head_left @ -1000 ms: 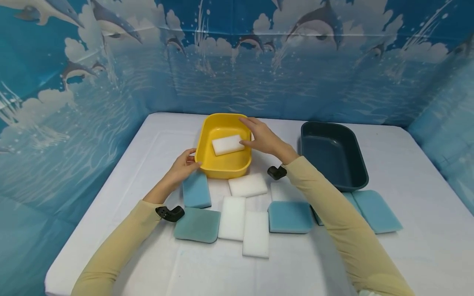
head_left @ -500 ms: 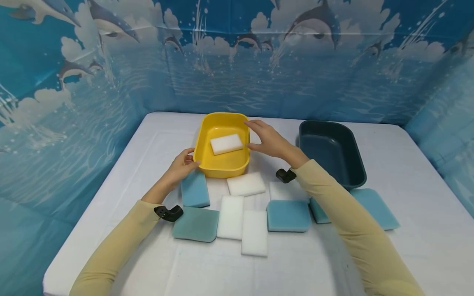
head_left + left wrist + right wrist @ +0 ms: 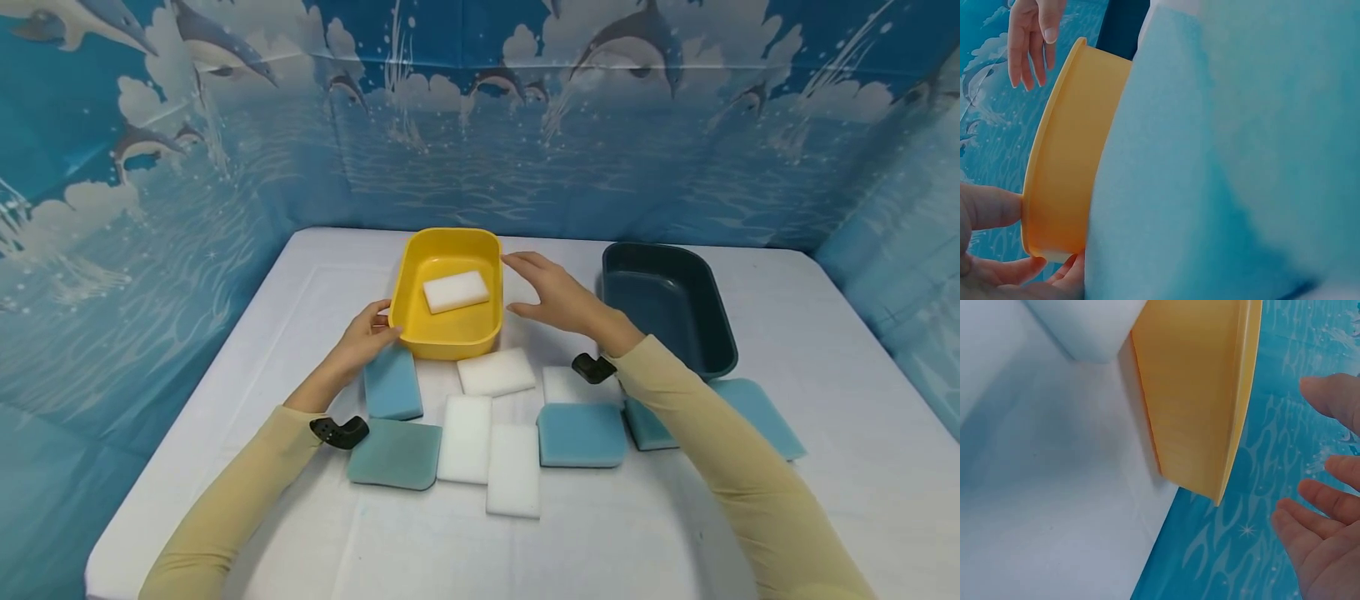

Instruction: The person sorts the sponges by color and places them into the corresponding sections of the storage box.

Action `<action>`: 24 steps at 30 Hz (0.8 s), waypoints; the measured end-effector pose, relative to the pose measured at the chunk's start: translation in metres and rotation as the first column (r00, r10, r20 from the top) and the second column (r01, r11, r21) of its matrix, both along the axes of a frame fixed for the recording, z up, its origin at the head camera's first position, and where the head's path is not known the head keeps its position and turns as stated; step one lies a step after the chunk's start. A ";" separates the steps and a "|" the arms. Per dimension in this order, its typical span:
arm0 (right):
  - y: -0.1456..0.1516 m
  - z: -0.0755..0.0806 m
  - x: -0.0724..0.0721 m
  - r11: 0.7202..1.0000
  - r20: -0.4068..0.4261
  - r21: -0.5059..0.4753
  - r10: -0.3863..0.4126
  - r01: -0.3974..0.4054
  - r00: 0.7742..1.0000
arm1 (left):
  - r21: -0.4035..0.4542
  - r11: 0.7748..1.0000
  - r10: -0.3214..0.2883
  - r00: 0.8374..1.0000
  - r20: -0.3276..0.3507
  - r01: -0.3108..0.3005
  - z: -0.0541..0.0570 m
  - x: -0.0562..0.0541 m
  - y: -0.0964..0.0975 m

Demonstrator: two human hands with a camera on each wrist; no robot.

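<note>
In the head view, a yellow tub [image 3: 452, 349] stands at the back left of the table, with a white melamine sponge [image 3: 456, 292] lying flat inside. My left hand [image 3: 366, 340] grips the tub's left rim near its front corner. The left wrist view has the thumb [image 3: 992, 206] on the rim of the yellow tub [image 3: 1079, 137] and the other fingers curled at its outer wall. Just off the tub's right side, my right hand [image 3: 562, 298] holds nothing, fingers spread. In the right wrist view this hand [image 3: 1329, 531] is apart from the tub [image 3: 1194, 394].
A dark blue tub [image 3: 663, 312] stands to the right, partly behind the right forearm. In front lie several white sponges [image 3: 465, 439] and several blue or teal sponges [image 3: 582, 435], some partly hidden by the right arm. A dolphin-print curtain [image 3: 450, 158] hangs behind the table.
My right hand has drawn back to the right, from over the yellow tub with its thumb at the white sponge's end to outside the rim. My left hand keeps its grip.
</note>
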State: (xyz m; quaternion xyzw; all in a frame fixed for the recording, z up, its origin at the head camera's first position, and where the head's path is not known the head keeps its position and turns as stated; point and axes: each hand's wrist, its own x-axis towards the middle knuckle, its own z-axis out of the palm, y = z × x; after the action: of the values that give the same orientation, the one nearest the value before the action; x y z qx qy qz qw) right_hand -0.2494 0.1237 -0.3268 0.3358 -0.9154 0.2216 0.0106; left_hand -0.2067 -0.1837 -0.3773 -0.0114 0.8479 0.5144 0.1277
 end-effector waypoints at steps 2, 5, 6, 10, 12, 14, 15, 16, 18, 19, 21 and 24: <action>0.002 -0.001 0.003 1.000 -0.006 -0.004 0.012 -0.012 1.000 | -0.004 1.000 -0.003 1.000 -0.002 0.003 0.000 0.000 0.000; 0.006 -0.002 0.009 0.999 -0.013 -0.012 0.034 -0.035 0.999 | -0.004 1.000 -0.004 1.000 -0.003 0.004 -0.001 0.001 0.000; 0.007 -0.002 0.011 0.999 -0.014 -0.009 0.039 -0.039 0.999 | -0.007 1.000 -0.004 1.000 -0.004 0.004 -0.001 0.001 -0.001; 0.012 -0.002 0.020 0.999 -0.008 0.003 0.049 -0.049 0.999 | -0.015 1.000 -0.005 1.000 0.000 0.005 -0.002 0.000 -0.001; 0.016 -0.002 0.024 0.999 0.001 0.014 0.046 -0.046 0.999 | -0.021 1.000 -0.006 1.000 0.001 0.006 -0.002 0.000 0.000; 0.019 -0.002 0.028 0.999 0.007 0.024 0.043 -0.043 0.999 | -0.016 1.000 -0.008 1.000 0.000 0.008 -0.001 0.000 -0.001; 0.021 -0.002 0.030 0.999 0.011 0.032 0.040 -0.041 0.999 | -0.012 1.000 -0.008 1.000 -0.002 0.008 -0.001 0.000 -0.001; 0.022 -0.001 0.033 0.999 0.019 0.038 0.037 -0.038 0.999 | -0.010 1.000 -0.013 1.000 -0.012 0.012 -0.002 0.000 -0.001; 0.026 -0.001 0.037 0.998 0.029 0.048 0.033 -0.034 0.999 | -0.005 1.000 -0.020 0.999 -0.026 0.020 -0.002 0.001 -0.002; 0.028 -0.002 0.038 0.998 0.034 0.052 0.027 -0.029 0.999 | -0.003 1.000 -0.024 0.999 -0.047 0.024 -0.003 0.001 -0.003; 0.031 -0.002 0.042 0.998 0.040 0.062 0.020 -0.022 0.999 | -0.004 1.000 -0.030 0.998 -0.057 0.030 -0.003 0.001 -0.003; 0.036 -0.003 0.048 0.997 0.049 0.077 0.009 -0.013 0.999 | -0.003 1.000 -0.030 0.998 -0.052 0.030 -0.003 0.002 -0.003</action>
State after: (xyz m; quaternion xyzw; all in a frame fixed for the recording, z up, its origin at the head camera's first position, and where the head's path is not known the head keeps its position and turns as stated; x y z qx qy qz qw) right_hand -0.2018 0.1593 -0.3303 0.3356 -0.9214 0.1941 -0.0257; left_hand -0.2049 -0.1866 -0.3800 0.0145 0.8515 0.5117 0.1136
